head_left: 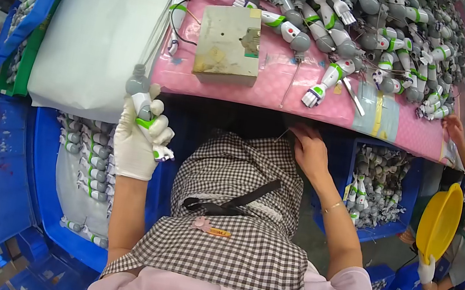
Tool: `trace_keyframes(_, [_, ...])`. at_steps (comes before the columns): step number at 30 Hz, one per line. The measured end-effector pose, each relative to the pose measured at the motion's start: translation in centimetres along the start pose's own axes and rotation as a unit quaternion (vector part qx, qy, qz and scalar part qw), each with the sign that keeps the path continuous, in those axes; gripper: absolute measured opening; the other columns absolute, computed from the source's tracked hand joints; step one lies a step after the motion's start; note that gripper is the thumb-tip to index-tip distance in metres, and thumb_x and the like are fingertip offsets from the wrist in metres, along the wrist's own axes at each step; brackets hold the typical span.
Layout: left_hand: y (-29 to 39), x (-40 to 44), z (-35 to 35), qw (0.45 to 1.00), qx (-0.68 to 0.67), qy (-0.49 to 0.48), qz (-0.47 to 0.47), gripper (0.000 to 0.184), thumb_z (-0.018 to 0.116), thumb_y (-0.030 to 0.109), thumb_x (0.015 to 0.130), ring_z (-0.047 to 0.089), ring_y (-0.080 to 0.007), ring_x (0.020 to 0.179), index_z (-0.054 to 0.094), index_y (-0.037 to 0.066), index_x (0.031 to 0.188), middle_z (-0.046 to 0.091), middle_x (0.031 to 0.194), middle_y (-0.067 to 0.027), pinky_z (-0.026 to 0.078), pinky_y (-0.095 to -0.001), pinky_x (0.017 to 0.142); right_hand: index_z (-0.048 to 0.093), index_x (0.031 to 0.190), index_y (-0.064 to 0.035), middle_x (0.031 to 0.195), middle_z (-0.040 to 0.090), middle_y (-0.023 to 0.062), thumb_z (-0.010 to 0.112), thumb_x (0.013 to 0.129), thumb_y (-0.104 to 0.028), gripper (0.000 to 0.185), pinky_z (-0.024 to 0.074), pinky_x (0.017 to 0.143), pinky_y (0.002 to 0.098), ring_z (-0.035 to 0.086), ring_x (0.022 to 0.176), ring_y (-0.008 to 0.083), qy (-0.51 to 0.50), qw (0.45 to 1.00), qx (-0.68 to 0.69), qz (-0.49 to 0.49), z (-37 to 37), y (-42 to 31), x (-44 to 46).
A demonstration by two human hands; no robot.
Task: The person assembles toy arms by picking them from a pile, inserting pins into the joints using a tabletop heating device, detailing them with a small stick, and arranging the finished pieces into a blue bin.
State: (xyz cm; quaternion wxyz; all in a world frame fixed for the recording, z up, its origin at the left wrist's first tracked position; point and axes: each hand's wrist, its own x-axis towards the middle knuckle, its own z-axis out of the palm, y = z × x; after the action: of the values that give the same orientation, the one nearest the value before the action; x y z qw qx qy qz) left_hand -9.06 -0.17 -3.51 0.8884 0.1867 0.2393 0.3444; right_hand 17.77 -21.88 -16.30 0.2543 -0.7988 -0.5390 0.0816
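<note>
My left hand (138, 138), in a white glove, is closed around a toy robot arm (140, 99) in white, green and grey. The toy arm's grey ball end points up and its small fist sticks out below my fingers. Thin wires run upward from near the ball end, over the white sheet. Bare, my right hand (310, 149) is at the pink table's front edge above my lap, fingers pinched together. A thin pale strand shows at its fingertips, too fine to name. A metal block (228, 43) sits on the table between and beyond my hands.
A heap of toy arms (386, 35) covers the back right of the pink table (217, 87). Blue bins (43, 175) of toy arms stand at both sides. Tweezers (353, 97) lie near the edge. On the right, another person holds a yellow basin (439, 223).
</note>
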Motion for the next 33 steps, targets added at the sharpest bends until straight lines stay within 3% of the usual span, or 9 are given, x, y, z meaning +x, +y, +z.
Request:
trace_keyframes(2, [-0.4,-0.1,0.3,1.000,-0.003,-0.001,-0.010,0.050,0.045,0.043,0.095,0.032,-0.0099,0.052,0.046,0.003,0.125,0.053,0.086,-0.0030,0.028,-0.0241,0.048,0.064,0.110,-0.0109,0.115,0.062,0.0101,0.063,0.077,-0.008,0.033,0.0466,0.089,0.0395,0.058,0.099,0.0302,-0.033,0.999,-0.018,-0.016,1.5,1.2,-0.3])
trace_keyframes(5, [-0.6,0.5,0.8,1.000,0.016,0.001,-0.014,0.048,0.044,0.043,0.095,0.033,-0.0104,0.054,0.047,0.004,0.124,0.055,0.086,-0.0031,0.028,-0.0246,0.048,0.069,0.092,-0.0107,0.099,0.067,0.0074,0.064,0.073,-0.007,0.019,0.0474,0.085,0.0390,0.062,0.091,0.0279,0.003,0.994,0.036,-0.102,4.3,3.7,-0.6])
trace_keyframes(7, [-0.4,0.6,1.0,1.000,0.013,0.003,-0.013,0.049,0.045,0.043,0.095,0.033,-0.0103,0.053,0.047,0.004,0.124,0.055,0.086,-0.0028,0.028,-0.0244,0.047,0.068,0.084,-0.0094,0.091,0.067,0.0062,0.064,0.071,-0.007,0.014,0.0488,0.082,0.0374,0.062,0.088,0.0271,-0.004,0.997,0.013,-0.082,3.5,2.3,-0.5])
trace_keyframes(11, [0.4,0.4,1.1,0.999,0.049,0.016,0.017,0.048,0.046,0.043,0.094,0.034,-0.0107,0.053,0.047,0.005,0.123,0.055,0.087,-0.0026,0.029,-0.0247,0.047,0.065,0.083,-0.0073,0.080,0.064,0.0074,0.069,0.066,-0.002,0.018,0.0467,0.069,0.0363,0.061,0.074,0.0245,0.134,0.969,0.092,-0.185,-3.6,-6.5,2.0])
trace_keyframes(13, [0.4,0.6,1.2,0.998,0.050,-0.007,0.026,0.048,0.047,0.043,0.094,0.038,-0.0117,0.055,0.046,0.005,0.124,0.055,0.088,-0.0036,0.032,-0.0257,0.049,0.065,0.082,-0.0081,0.077,0.063,0.0057,0.071,0.067,-0.002,0.017,0.0426,0.064,0.0352,0.058,0.068,0.0232,0.214,0.962,0.028,-0.168,-7.0,-8.6,4.3])
trace_keyframes(16, [0.0,0.9,2.3,1.000,0.008,-0.013,0.026,0.046,0.047,0.043,0.094,0.043,-0.0143,0.062,0.048,0.005,0.121,0.055,0.088,-0.0058,0.035,-0.0284,0.054,0.065,0.082,-0.0096,0.074,0.061,0.0022,0.069,0.072,-0.008,0.010,0.0384,0.069,0.0362,0.055,0.075,0.0219,0.261,0.955,-0.088,-0.107,-8.8,-9.0,9.1])
trace_keyframes(21, [-0.4,1.1,2.9,0.999,-0.022,-0.024,-0.003,0.045,0.045,0.050,0.093,0.053,-0.0193,0.066,0.052,0.010,0.113,0.061,0.093,-0.0090,0.043,-0.0329,0.058,0.067,0.086,-0.0113,0.082,0.062,-0.0002,0.068,0.073,-0.013,0.013,0.0370,0.071,0.0364,0.054,0.081,0.0206,0.228,0.961,-0.106,-0.117,-5.4,-9.6,14.3])
trace_keyframes(25, [0.8,0.5,1.8,0.999,-0.022,-0.015,0.032,0.054,0.041,0.052,0.093,0.061,-0.0248,0.077,0.045,0.006,0.121,0.060,0.103,-0.0148,0.054,-0.0377,0.063,0.068,0.096,-0.0132,0.099,0.063,-0.0013,0.068,0.073,-0.012,0.023,0.0380,0.076,0.0364,0.055,0.089,0.0221,0.260,0.955,-0.095,-0.102,-4.4,-10.5,13.9])
trace_keyframes(33, [1.3,0.5,0.1,0.999,-0.020,-0.017,0.043,0.054,0.039,0.050,0.095,0.061,-0.0238,0.083,0.043,0.005,0.125,0.057,0.111,-0.0164,0.056,-0.0355,0.069,0.067,0.103,-0.0120,0.109,0.062,0.0014,0.067,0.076,-0.008,0.027,0.0348,0.087,0.0356,0.054,0.099,0.0225,0.285,0.949,-0.087,-0.105,-3.9,-10.9,12.8])
